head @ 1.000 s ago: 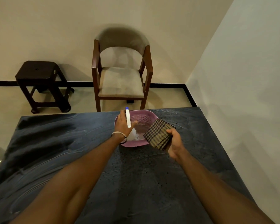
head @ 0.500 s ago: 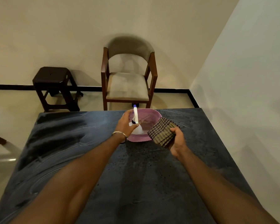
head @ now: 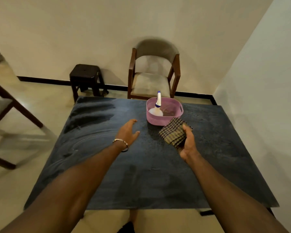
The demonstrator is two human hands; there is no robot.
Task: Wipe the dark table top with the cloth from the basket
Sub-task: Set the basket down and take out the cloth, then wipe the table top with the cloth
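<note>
A folded checked cloth is gripped in my right hand, held just above the dark table top and in front of the pink basket. The basket stands near the far edge of the table. A white spray bottle with a blue tip stands inside it on the left. My left hand hovers over the table to the left of the basket, fingers apart and holding nothing. The table surface shows wet smears and droplets.
A wooden armchair stands behind the table by the wall. A dark stool is to its left. Another chair frame is at the far left. A white wall runs along the right side.
My left hand let go of the spray bottle, which now stands in the basket, and drew back to the left. My right hand brought the cloth nearer to me.
</note>
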